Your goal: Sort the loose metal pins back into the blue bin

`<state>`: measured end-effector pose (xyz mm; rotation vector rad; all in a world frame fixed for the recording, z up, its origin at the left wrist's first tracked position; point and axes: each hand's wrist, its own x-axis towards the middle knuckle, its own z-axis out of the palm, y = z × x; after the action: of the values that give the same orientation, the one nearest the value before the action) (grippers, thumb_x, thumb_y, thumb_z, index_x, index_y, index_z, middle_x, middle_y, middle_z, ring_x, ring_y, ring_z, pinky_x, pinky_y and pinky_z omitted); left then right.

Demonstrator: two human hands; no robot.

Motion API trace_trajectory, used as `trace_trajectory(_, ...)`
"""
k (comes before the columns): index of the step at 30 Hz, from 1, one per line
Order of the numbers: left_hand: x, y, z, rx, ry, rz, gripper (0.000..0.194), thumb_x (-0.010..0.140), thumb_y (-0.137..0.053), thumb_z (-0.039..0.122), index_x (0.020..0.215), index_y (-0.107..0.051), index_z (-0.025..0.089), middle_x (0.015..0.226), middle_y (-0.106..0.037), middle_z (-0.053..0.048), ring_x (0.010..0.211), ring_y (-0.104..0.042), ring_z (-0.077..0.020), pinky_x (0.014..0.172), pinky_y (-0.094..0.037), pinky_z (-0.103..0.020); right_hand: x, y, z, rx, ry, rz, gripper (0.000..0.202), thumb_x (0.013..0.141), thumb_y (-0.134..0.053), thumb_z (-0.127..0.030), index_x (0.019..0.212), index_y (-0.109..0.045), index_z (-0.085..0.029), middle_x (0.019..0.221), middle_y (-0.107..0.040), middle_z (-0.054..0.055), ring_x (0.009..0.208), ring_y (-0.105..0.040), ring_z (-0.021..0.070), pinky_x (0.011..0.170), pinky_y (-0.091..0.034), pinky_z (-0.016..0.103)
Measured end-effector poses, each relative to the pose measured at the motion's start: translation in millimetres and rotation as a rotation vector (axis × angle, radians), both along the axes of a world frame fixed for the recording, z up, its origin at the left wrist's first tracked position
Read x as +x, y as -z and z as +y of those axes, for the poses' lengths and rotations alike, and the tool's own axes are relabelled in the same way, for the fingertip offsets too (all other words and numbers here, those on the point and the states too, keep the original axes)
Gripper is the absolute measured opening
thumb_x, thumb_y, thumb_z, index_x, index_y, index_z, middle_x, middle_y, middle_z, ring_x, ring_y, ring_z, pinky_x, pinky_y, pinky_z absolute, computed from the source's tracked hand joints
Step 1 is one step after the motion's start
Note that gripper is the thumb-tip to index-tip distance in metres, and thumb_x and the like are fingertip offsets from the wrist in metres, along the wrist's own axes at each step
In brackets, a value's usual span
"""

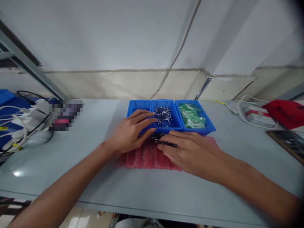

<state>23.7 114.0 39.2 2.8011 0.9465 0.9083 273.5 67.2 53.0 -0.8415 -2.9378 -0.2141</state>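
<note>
A pile of small dark metal pins or rivets (155, 137) lies on a sheet of pink bubble wrap (146, 158) in front of the blue bins. My right hand (187, 148) rests over the pile's right side, its fingertips among the pieces and slightly apart; no grasped piece shows. Fingers spread, my left hand (133, 129) reaches over the front of the left blue bin (139, 104), thumb beside the pile, holding nothing. Similar shiny pieces (163, 115) fill part of the middle blue bin (177, 122). Green-and-clear plastic packets (191, 115) lie in the right blue bin (209, 125).
At the left are white plugs with tangled cables (35, 114), a computer mouse (39, 138) and a blurred-out item (64, 115). On the right lie a white cable (234, 109), a white-and-red box (258, 116), a red pouch (285, 112) and a dark phone-like slab (288, 142). A wall stands behind the table.
</note>
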Motion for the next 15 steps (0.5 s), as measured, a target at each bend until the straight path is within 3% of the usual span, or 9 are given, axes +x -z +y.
trace_trajectory(4,1.6,8.0,-1.8,0.088,-0.020,0.111,0.033,0.103,-0.056,0.035,0.126,-0.069,0.014,0.139,-0.067,-0.014,0.140,-0.056,-0.0327,0.109,-0.058,-0.051,-0.1,10.3,-2.3,0.065,-0.032,0.036,0.036,0.088,-0.069,-0.005,0.122,-0.070,-0.016,0.120,-0.071,0.012,0.105,-0.069,0.0272,0.080,-0.063,0.041)
trace_trajectory(10,2.7,16.3,0.5,0.192,0.005,0.044,0.023,0.102,-0.059,0.022,0.120,-0.070,0.013,0.133,-0.071,-0.013,0.134,-0.063,-0.0278,0.109,-0.059,-0.046,8.7,20.0,-0.1,0.067,-0.077,0.217,0.023,0.093,-0.060,-0.002,0.109,-0.072,-0.015,0.111,-0.072,0.009,0.100,-0.068,0.0219,0.093,-0.061,0.038)
trace_trajectory(15,3.2,14.7,-1.3,0.181,-0.024,0.078,0.024,0.101,-0.061,0.022,0.121,-0.071,0.013,0.134,-0.070,-0.013,0.133,-0.064,-0.0289,0.108,-0.060,-0.047,11.7,21.5,0.1,0.057,-0.037,0.293,0.025,0.095,-0.058,-0.004,0.112,-0.071,-0.017,0.110,-0.071,0.008,0.094,-0.070,0.0204,0.082,-0.062,0.036)
